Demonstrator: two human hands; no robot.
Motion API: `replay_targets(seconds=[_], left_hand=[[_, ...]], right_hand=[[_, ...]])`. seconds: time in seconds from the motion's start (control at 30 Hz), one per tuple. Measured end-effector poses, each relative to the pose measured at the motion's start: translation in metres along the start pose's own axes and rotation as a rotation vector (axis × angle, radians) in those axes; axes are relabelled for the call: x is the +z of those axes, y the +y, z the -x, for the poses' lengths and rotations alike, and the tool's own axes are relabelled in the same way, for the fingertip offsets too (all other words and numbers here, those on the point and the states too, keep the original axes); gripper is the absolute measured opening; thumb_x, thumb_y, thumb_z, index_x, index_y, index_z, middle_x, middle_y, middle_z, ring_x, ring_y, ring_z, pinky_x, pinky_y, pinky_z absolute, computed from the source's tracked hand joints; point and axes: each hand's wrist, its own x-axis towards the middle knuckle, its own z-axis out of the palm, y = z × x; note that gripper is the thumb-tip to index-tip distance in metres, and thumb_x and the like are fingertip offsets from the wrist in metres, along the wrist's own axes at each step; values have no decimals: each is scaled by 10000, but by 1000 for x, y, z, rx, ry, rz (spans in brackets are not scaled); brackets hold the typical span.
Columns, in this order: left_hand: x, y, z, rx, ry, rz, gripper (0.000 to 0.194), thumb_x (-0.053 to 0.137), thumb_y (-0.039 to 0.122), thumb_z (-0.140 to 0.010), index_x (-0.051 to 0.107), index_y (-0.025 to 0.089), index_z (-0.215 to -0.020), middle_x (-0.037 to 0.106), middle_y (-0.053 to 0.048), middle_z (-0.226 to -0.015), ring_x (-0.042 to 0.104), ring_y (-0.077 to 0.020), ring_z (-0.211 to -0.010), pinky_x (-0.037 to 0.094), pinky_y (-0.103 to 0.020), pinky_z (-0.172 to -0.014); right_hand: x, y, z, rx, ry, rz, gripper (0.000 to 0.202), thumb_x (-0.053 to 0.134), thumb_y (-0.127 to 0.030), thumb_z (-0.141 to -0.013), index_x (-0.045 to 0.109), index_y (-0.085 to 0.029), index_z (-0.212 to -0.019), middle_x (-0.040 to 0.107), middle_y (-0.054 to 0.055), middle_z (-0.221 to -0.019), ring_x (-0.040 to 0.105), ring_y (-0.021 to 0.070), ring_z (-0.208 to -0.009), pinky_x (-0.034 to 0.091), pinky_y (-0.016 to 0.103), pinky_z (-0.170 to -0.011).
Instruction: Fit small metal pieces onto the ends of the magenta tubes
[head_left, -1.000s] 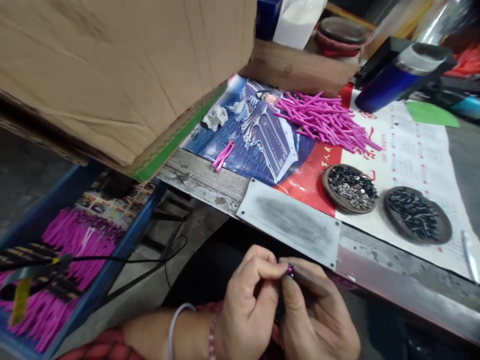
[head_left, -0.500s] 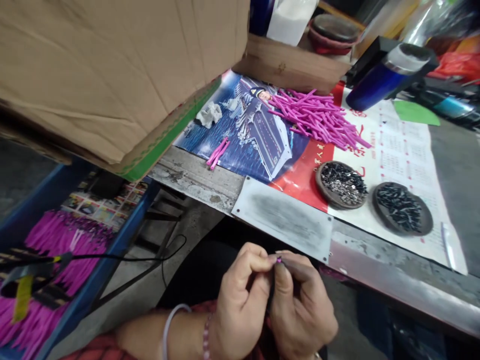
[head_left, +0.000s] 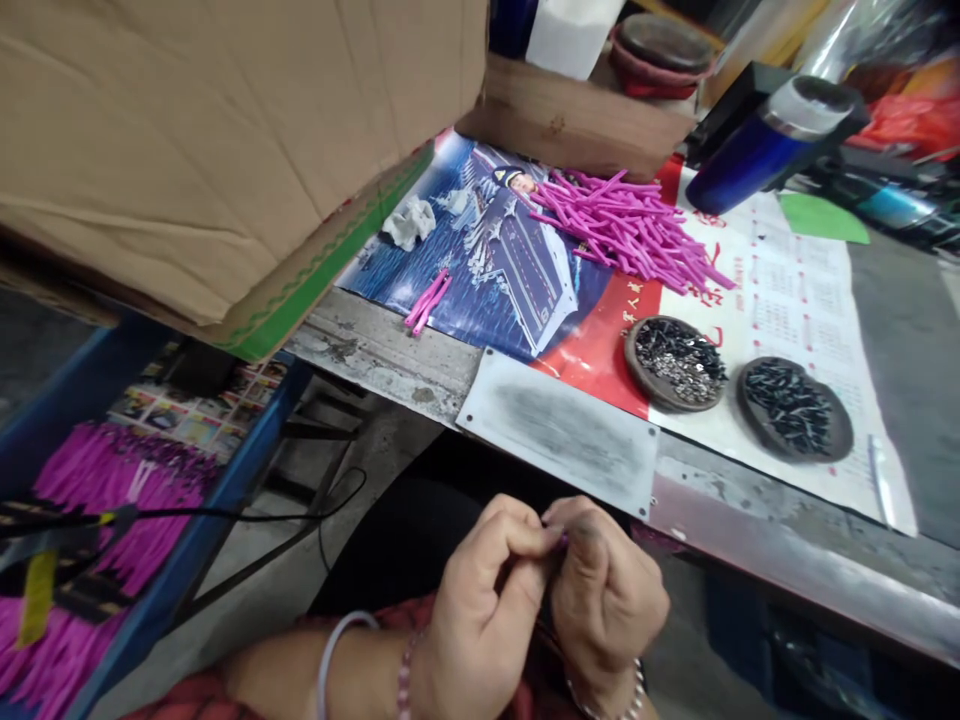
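My left hand (head_left: 480, 600) and my right hand (head_left: 611, 590) meet in front of my lap, below the table's edge. Both are closed, with thumbs and fingers pinched together around a small purple piece (head_left: 563, 541). Only a speck of it shows; the fingers hide the rest. Just beyond my hands, a pale metal plate (head_left: 559, 430) with a dark, rubbed middle lies at the table edge. To its right stand a round dish (head_left: 675, 365) of small black and silvery parts and another dish (head_left: 795, 410) of black pieces. A couple of pink strips (head_left: 427, 300) lie to the left.
A heap of pink strips (head_left: 630, 225) lies on a printed calendar sheet (head_left: 795, 285). A large cardboard box (head_left: 247, 150) blocks the left side. Below it, a blue crate (head_left: 247, 450) holds many pink strips. A blue flask (head_left: 757, 150) leans at the back right.
The purple tip between my fingers is more covered now. My right hand has turned slightly, and its beaded bracelet shows more. The whole view has shifted a little.
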Motion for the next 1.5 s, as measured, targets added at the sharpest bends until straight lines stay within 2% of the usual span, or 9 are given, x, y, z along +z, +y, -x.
replay_targets(seconds=[0.13, 0.3, 0.4, 0.53, 0.67, 0.83, 1.07, 1.3, 1.5], left_hand=[[-35, 15, -27, 151, -93, -200, 168, 539, 101, -995, 663, 213, -980, 606, -24, -910, 605, -145, -799, 464, -234, -704], [-91, 33, -84, 397, -206, -768, 260, 454, 68, -1003, 665, 188, -1095, 641, -64, -976, 625, -202, -941, 458, -311, -836], [-71, 30, -108, 477, -359, -1114, 322, 419, 13, -969, 678, 175, -1068, 670, -77, -971, 606, -247, -960, 418, -383, -847], [-4, 22, -123, 560, -681, -1285, 264, 456, 50, -954, 677, 186, -998, 668, -75, -968, 590, -260, -924, 422, -386, -797], [-1, 28, -132, 590, -789, -1184, 264, 489, 28, -901, 668, 196, -1000, 668, -63, -965, 586, -243, -909, 430, -363, -777], [-47, 31, -138, 463, -542, -1146, 302, 422, -1, -932, 661, 173, -991, 636, -66, -919, 578, -236, -900, 436, -358, -795], [5, 12, -114, 463, -543, -972, 297, 417, 29, -956, 689, 144, -986, 652, -81, -928, 603, -235, -902, 478, -368, -808], [-6, 22, -75, -242, -333, -149, 96, 554, 167, -944, 645, 164, -974, 574, 25, -749, 555, -106, -643, 466, -204, -615], [0, 13, -49, -396, -310, 99, 123, 566, 286, -988, 609, 176, -1023, 509, 69, -632, 436, -66, -495, 368, -152, -480]], right_hand=[[-20, 10, -11, 285, -12, -360, 593, 312, -544, -1072, 528, -193, -646, 547, -1, -596, 516, 112, -484, 437, 240, -464], [-52, 18, 4, 255, -50, -84, 160, 626, -351, -974, 678, -200, -968, 695, 30, -830, 663, 132, -630, 544, 221, -580], [-55, 12, 14, 200, -171, -37, 92, 621, -306, -962, 671, -229, -954, 701, 19, -856, 695, 138, -703, 557, 190, -616], [-50, 3, 18, 121, -275, -77, 126, 578, -309, -990, 643, -240, -907, 684, -2, -832, 685, 123, -731, 550, 166, -671], [-60, 6, 20, 82, -276, -70, 173, 525, -341, -1021, 632, -238, -931, 672, -5, -839, 670, 117, -740, 538, 170, -690], [-68, 15, 23, 137, -277, -97, 139, 529, -250, -1011, 611, -238, -899, 654, -23, -813, 655, 101, -724, 511, 163, -671], [-48, 11, 8, 103, -210, -107, 64, 569, -216, -994, 622, -237, -965, 664, -16, -860, 661, 105, -760, 525, 176, -709], [-46, 13, -1, 124, -38, -4, 71, 615, -182, -975, 632, -245, -1004, 685, -23, -886, 677, 97, -770, 529, 163, -716], [-32, 3, -10, 41, -15, 18, 100, 576, -150, -979, 594, -211, -902, 636, -24, -794, 632, 92, -676, 509, 175, -651]])
